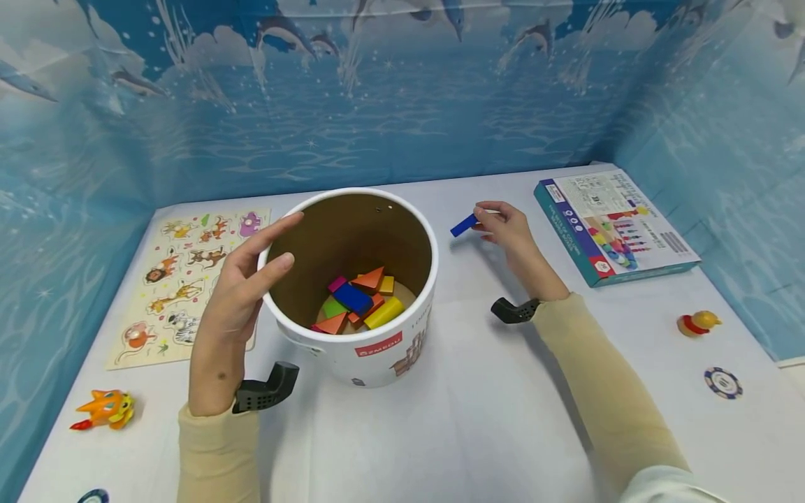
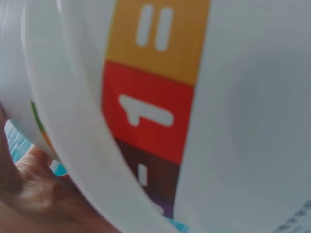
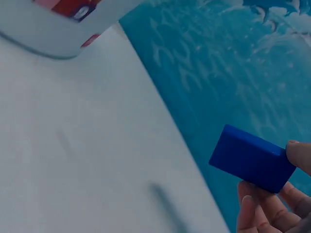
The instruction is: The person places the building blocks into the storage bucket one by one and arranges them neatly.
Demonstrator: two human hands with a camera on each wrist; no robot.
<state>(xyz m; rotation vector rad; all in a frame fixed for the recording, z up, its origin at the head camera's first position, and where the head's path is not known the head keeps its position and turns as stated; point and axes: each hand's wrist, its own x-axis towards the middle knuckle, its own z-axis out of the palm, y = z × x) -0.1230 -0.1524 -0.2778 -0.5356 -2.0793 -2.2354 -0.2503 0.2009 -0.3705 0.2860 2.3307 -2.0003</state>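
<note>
A white bucket (image 1: 371,363) stands upright on the table, with several coloured wooden blocks (image 1: 352,299) lying at its bottom. My left hand (image 1: 235,300) is at the bucket's left side, thumb and forefinger extended across the rim; its other fingers are mostly hidden. In the left wrist view, part of that hand (image 2: 41,194) shows beside the bucket's printed white wall (image 2: 252,116). To the right of the bucket, my right hand (image 1: 512,230) pinches a blue rectangular block (image 3: 252,159) by one end, between thumb and fingers, above the table.
An animal puzzle board (image 1: 147,342) lies left of the bucket, with an orange toy figure (image 1: 107,410) in front. At right are a boxed game (image 1: 619,223), a small yellow-and-red duck (image 1: 698,323) and a round chip (image 1: 723,383). A blue dolphin-print curtain (image 1: 377,119) surrounds the table.
</note>
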